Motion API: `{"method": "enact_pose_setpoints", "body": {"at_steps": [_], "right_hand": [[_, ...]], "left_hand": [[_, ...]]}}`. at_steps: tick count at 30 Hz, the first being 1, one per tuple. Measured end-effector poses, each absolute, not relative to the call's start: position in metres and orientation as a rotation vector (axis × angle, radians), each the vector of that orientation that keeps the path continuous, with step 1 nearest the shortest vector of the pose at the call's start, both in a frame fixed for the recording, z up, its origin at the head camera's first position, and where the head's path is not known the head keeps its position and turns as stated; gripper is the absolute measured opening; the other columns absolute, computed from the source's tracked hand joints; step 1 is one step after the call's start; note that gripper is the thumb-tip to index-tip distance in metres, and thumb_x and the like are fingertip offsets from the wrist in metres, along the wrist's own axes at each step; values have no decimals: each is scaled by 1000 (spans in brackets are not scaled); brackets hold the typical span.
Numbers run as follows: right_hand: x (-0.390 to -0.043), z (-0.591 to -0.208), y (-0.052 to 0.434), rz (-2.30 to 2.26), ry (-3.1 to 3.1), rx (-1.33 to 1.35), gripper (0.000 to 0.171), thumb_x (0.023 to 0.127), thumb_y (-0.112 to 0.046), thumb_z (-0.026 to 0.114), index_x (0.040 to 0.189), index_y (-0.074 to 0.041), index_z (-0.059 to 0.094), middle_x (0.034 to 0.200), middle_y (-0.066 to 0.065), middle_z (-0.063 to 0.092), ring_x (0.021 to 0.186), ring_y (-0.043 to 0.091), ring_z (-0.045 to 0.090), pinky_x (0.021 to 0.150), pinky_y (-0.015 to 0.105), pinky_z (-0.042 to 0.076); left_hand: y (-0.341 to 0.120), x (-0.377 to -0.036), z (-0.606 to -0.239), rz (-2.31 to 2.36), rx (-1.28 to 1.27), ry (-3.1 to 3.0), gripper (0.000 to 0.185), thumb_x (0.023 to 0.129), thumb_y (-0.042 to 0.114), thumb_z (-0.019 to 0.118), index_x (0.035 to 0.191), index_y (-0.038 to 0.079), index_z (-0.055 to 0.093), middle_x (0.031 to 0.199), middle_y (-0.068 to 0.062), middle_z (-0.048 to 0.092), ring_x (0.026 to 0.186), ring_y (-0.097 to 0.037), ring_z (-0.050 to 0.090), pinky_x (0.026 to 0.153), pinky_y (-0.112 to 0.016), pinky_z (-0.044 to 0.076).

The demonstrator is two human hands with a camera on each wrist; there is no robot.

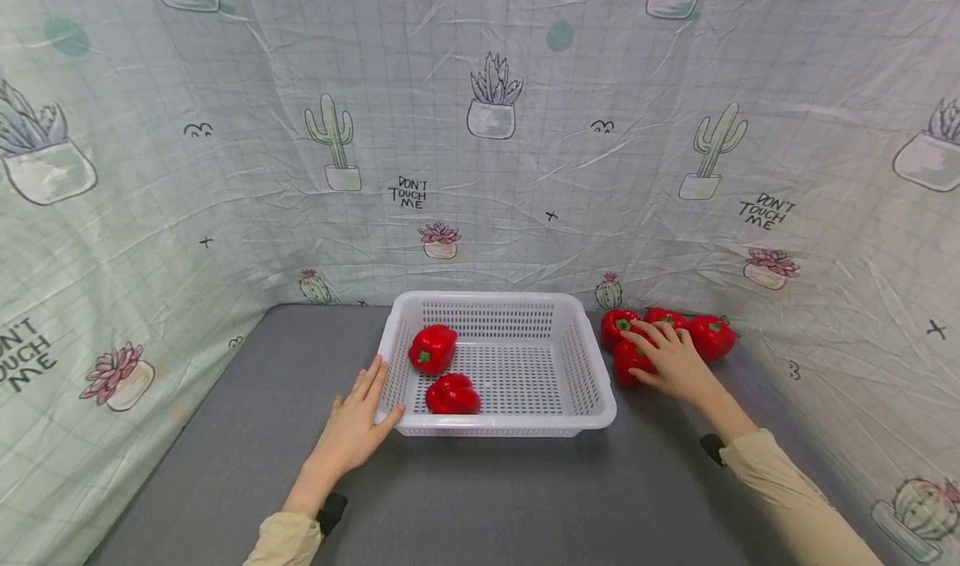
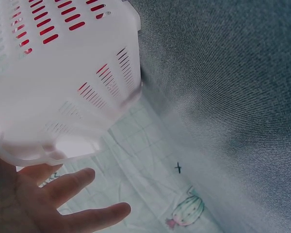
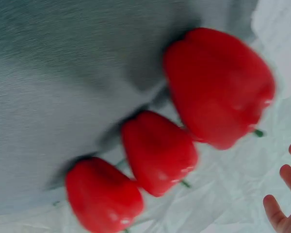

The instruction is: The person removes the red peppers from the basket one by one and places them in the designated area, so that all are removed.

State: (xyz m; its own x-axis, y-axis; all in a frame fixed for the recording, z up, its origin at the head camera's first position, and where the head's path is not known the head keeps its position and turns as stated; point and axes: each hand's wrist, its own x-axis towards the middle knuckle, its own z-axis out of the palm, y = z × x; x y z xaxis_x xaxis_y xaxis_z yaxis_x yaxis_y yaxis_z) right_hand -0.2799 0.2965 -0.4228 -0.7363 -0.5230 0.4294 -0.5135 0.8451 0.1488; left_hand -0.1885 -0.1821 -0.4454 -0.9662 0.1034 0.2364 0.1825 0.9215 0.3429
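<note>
Left hand (image 1: 352, 428) touching white basket (image 1: 592, 416), right hand (image 1: 671, 359) on red peppers (image 1: 711, 337)

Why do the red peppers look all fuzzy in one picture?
Right wrist view: the peppers are smeared by blur. Left wrist view: the basket is soft and washed out white. Head view: sharp, evenly lit, but the edges bend like a fisheye.

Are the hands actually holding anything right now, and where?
Neither grips anything. The left hand rests open against the white basket at its front-left corner; the right hand lies with spread fingers over the red peppers.
</note>
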Motion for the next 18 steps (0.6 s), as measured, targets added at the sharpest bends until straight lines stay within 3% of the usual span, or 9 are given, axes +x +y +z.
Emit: {"method": "enact_pose_setpoints", "body": {"at_steps": [5, 18], "right_hand": [[-275, -406, 276, 3, -2531, 806, 65, 62, -28, 79, 120, -14, 54, 122, 17, 50, 107, 33, 42, 84, 56, 37], [-267, -374, 227, -29, -2384, 1024, 56, 67, -25, 75, 119, -16, 55, 119, 13, 54, 107, 28, 43, 81, 47, 36]], "left_hand": [[-183, -188, -445, -541, -214, -2870, 75, 84, 44, 53, 142, 9, 22, 149, -11, 21, 133, -39, 24, 91, -72, 22], [-183, -189, -445, -539, -218, -2864, 74, 83, 40, 55, 142, 9, 23, 148, -11, 21, 133, -40, 24, 91, -72, 22]]}}
